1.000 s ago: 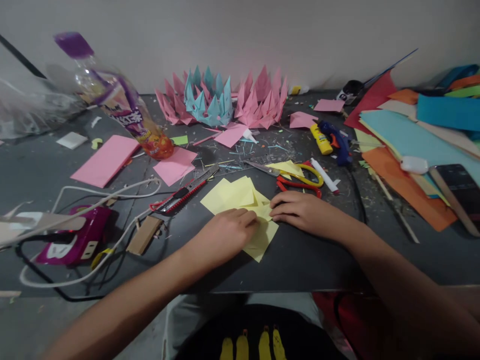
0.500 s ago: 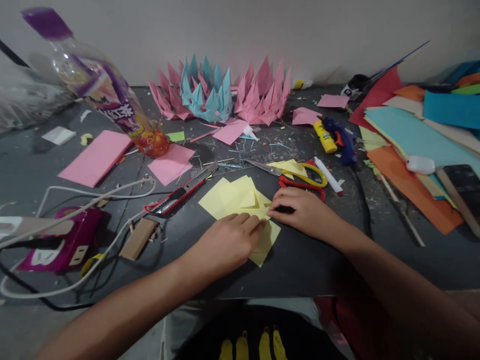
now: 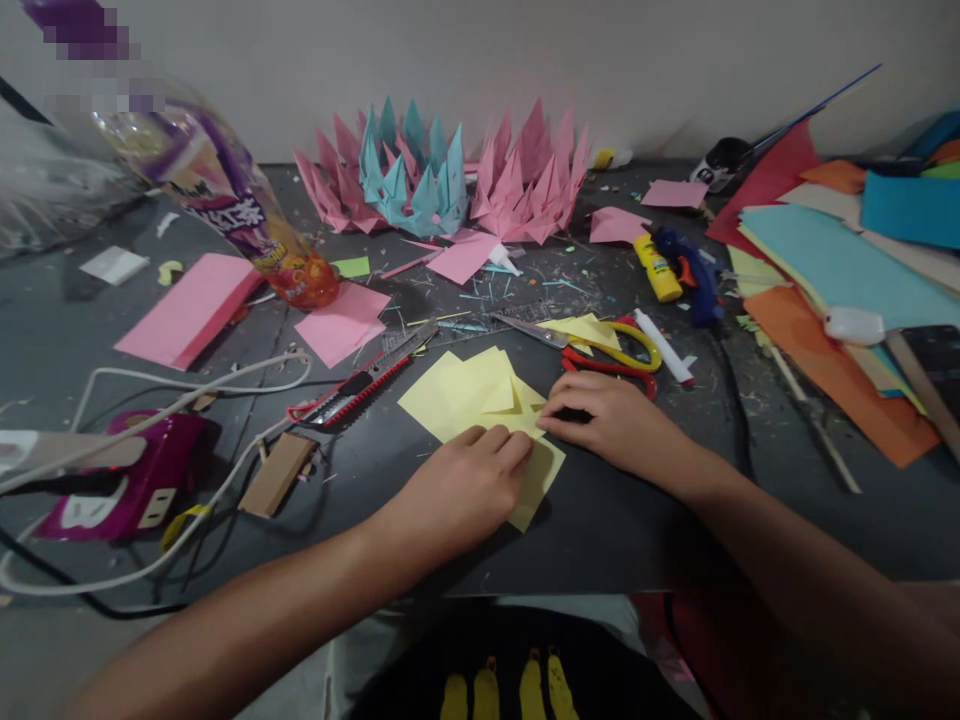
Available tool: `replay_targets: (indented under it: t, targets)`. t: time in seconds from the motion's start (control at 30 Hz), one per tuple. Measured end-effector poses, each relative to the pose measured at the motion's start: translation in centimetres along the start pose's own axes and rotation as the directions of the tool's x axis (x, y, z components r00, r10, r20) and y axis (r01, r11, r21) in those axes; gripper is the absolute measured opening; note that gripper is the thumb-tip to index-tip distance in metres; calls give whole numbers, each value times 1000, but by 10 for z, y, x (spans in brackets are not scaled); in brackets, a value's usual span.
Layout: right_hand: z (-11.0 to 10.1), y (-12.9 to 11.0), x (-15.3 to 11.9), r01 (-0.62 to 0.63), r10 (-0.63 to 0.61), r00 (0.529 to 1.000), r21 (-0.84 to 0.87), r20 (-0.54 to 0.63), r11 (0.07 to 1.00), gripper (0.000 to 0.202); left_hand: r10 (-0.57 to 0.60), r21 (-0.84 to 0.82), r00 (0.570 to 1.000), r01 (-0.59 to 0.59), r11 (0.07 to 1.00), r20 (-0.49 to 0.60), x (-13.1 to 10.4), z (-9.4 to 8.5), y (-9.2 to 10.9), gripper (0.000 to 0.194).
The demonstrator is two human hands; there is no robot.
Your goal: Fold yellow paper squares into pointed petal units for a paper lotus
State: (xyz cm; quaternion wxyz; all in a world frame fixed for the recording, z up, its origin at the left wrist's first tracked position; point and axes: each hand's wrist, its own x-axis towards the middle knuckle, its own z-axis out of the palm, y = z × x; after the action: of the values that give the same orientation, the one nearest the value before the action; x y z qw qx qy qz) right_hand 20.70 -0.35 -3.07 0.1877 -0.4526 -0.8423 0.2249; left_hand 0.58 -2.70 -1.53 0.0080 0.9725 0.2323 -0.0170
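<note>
Several yellow paper pieces [image 3: 450,397] overlap on the dark table in front of me. My left hand [image 3: 474,482] rests on their near side, its fingers curled down onto the paper. From the right, my right hand [image 3: 611,418] pinches the edge of a small folded yellow piece [image 3: 498,395] with thumb and fingertips. The two hands are close together, with a small gap between their fingertips. Beyond my right hand lie open scissors [image 3: 634,345] with yellow and red handles. A red and black utility knife [image 3: 360,388] lies left of the paper.
Pink [image 3: 531,180] and blue [image 3: 416,185] folded-paper rings stand along the wall. A bottle [image 3: 247,215] leans at the left, above a magenta power strip [image 3: 161,480] and cables. Coloured sheets [image 3: 840,260], a glue stick [image 3: 658,270] and a blue glue gun [image 3: 701,285] lie right.
The view has shifted slightly. My left hand has moved a little to the right on the paper, its fingers more curled. My right hand keeps nearly the same pose.
</note>
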Motion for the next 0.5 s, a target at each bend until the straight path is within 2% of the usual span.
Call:
replay_targets:
  t: [0.3, 0.4, 0.5]
  targets:
    - [0, 2, -1, -7, 7, 1000, 28, -1, 1000, 9, -28, -90, 999, 25, 996, -31, -4, -4, -7, 14]
    - [0, 0, -1, -7, 7, 1000, 25, -3, 1000, 9, -25, -107, 999, 20, 994, -45, -3, -2, -6, 20]
    - [-1, -1, -1, -2, 3, 1000, 15, -4, 1000, 12, -23, -102, 1000, 23, 995, -3, -1, -1, -5, 29]
